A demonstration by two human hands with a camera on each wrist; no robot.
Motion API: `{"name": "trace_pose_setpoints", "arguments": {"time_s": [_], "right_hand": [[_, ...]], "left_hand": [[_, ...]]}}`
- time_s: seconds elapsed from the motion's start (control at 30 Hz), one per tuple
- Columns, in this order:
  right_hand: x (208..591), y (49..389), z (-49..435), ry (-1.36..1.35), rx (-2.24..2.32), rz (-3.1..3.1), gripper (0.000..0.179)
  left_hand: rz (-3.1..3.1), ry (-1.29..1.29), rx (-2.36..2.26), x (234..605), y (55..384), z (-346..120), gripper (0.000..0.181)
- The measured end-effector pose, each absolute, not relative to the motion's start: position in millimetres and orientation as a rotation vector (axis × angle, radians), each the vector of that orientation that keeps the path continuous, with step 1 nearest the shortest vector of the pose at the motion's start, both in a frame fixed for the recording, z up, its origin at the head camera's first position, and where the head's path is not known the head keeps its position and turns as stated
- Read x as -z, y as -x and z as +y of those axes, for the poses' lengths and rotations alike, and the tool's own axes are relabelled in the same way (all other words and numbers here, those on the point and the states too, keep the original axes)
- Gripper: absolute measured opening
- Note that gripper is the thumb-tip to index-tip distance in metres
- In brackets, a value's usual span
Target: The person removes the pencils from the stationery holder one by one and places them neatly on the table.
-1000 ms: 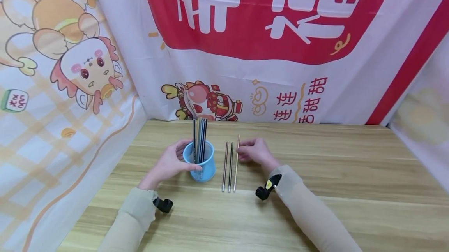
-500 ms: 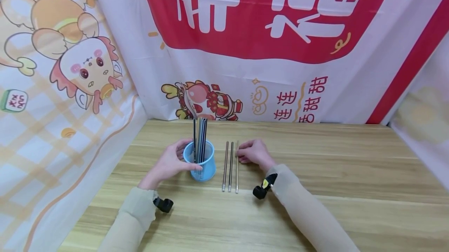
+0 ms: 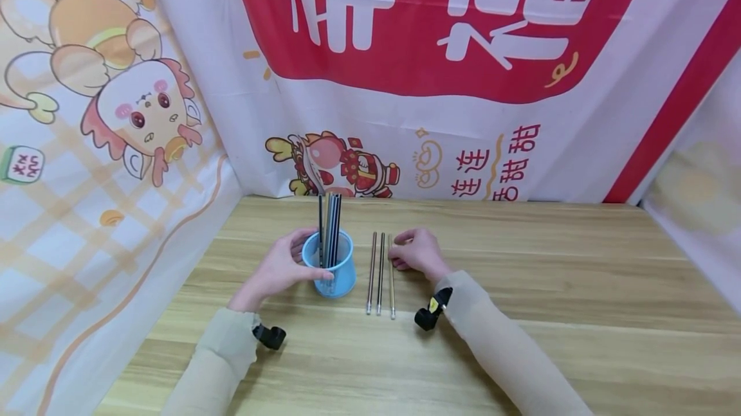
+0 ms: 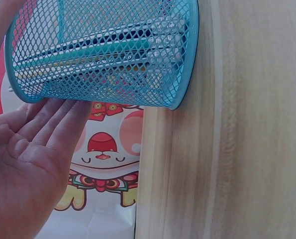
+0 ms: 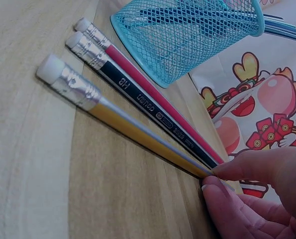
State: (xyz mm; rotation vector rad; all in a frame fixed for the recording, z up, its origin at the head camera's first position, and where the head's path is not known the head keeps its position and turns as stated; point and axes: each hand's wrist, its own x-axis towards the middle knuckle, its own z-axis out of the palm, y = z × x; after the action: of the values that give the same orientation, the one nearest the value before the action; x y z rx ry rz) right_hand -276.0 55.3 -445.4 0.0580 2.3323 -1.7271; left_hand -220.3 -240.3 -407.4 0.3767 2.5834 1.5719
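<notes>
A light-blue mesh pencil holder (image 3: pixel 341 282) stands upright on the table, with several pencils (image 3: pixel 331 223) leaning in it. My left hand (image 3: pixel 282 269) holds it from the left, thumb across the front of the rim and fingers behind. To its right lie three pencils with white erasers toward me: a red one (image 5: pixel 162 89), a black one (image 5: pixel 138 99) and a yellow one (image 5: pixel 143 137). The thumb and a fingertip of my right hand (image 3: pixel 421 254) pinch the yellow pencil near its far part, while its eraser end lies at the table. My hand hides the yellow pencil's far tip in the right wrist view.
The wooden table (image 3: pixel 550 274) ends at a printed cloth backdrop (image 3: pixel 451 120) behind. Another printed cloth (image 3: pixel 191 236) borders the left side. Black wrist cameras sit on both sleeves (image 3: pixel 492 339).
My right hand has shifted slightly left with the yellow pencil, whose far end moved left and eraser end right, bringing it closer in line with the black one. The left hand stays at the holder.
</notes>
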Motion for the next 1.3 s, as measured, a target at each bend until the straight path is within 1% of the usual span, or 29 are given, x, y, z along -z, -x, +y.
{"name": "trace_pose_setpoints", "arguments": {"time_s": [0.2,0.3,0.53,0.63,0.97,1.07,1.2,1.3], "right_hand": [[441.9,274.4,53.1,-0.061,1.716,2.333,0.037],[441.3,274.6,52.1,-0.057,1.712,2.341,0.037],[441.1,275.0,51.5,-0.082,1.711,2.346,0.036],[441.1,275.4,51.5,-0.090,1.705,2.350,0.035],[441.2,274.7,49.8,-0.104,1.697,2.352,0.032],[440.7,273.7,49.6,-0.097,1.697,2.358,0.030],[441.3,273.3,50.8,-0.089,1.726,2.348,0.031],[440.7,274.5,54.0,-0.092,1.775,2.324,0.035]], "left_hand": [[2.582,-0.377,-1.559,384.0,206.1,-230.9,0.092],[2.580,-0.377,-1.562,380.7,204.2,-230.0,0.090],[2.583,-0.396,-1.590,406.1,219.7,-240.2,0.095],[2.589,-0.412,-1.594,410.9,222.4,-243.1,0.096],[2.587,-0.418,-1.594,410.2,221.8,-243.0,0.093],[2.588,-0.415,-1.584,398.5,214.4,-238.3,0.090],[2.584,-0.426,-1.588,399.5,214.7,-238.8,0.091],[2.575,-0.439,-1.608,409.9,221.0,-242.7,0.094]]}}
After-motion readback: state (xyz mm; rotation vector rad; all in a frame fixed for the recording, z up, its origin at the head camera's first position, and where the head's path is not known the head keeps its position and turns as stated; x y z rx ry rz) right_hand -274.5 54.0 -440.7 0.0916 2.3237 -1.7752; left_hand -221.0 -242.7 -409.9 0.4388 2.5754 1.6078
